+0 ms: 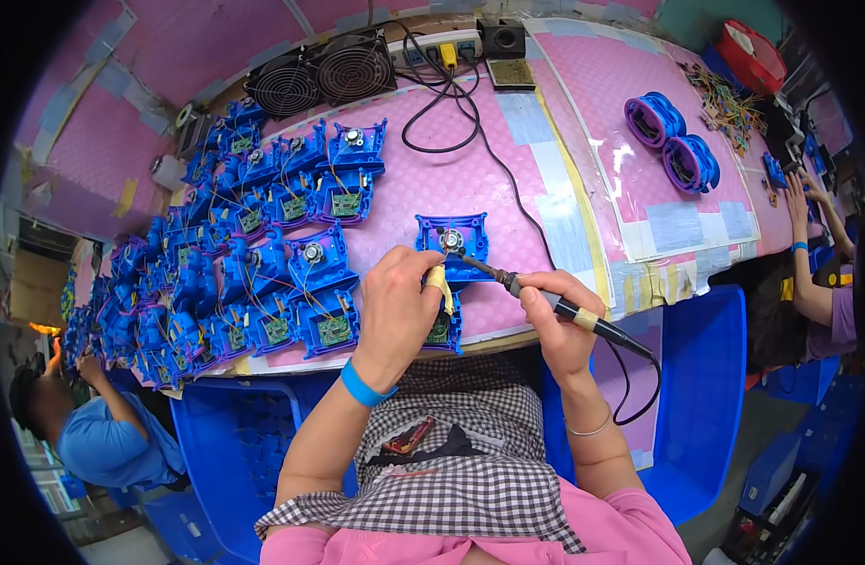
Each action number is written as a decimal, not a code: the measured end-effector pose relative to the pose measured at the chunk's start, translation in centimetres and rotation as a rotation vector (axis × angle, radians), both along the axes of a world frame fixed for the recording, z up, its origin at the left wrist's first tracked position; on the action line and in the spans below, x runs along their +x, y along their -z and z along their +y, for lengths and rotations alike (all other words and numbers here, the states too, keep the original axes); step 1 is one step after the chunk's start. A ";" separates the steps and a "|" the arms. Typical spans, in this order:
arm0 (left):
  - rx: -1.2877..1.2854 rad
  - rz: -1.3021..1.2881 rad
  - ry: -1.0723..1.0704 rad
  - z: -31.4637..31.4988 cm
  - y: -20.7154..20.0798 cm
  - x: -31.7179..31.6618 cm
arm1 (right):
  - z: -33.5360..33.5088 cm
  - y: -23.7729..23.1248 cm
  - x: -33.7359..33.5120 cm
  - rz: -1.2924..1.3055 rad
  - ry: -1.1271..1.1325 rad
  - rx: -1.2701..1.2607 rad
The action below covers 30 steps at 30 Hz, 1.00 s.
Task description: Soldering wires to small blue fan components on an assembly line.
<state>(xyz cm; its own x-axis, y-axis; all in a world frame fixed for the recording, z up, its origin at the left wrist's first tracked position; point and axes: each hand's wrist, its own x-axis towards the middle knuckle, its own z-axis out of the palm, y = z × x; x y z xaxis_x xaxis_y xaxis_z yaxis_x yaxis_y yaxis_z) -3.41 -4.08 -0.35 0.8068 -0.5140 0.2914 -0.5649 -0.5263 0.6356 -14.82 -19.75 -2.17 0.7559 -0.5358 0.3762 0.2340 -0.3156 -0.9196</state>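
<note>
Filling the left of the pink bench, rows of open blue housings look already wired, I'd judge. Fingers drawn together, the left hand works at one separate housing in the middle, apparently unfinished; I can't tell what it pinches. The right hand grips a soldering iron, tip near that housing's round speaker.
</note>
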 end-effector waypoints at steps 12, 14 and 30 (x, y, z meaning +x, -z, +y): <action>0.020 -0.001 0.002 -0.2 0.2 0.1 | 0.3 -0.3 0.4 0.051 0.016 0.038; 0.010 0.006 0.007 -0.2 0.2 0.1 | 0.3 -0.4 0.1 0.046 0.015 0.060; 0.033 0.028 0.003 -0.2 0.2 0.3 | -1.4 0.4 -1.3 -0.075 0.172 0.271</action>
<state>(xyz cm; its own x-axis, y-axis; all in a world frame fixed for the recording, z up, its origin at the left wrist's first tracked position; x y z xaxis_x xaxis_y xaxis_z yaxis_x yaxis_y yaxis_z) -3.13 -4.30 -0.60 0.8128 -0.5254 0.2515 -0.5487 -0.5458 0.6332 -16.14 -21.13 -2.54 0.6216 -0.7411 0.2538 0.2685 -0.1027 -0.9578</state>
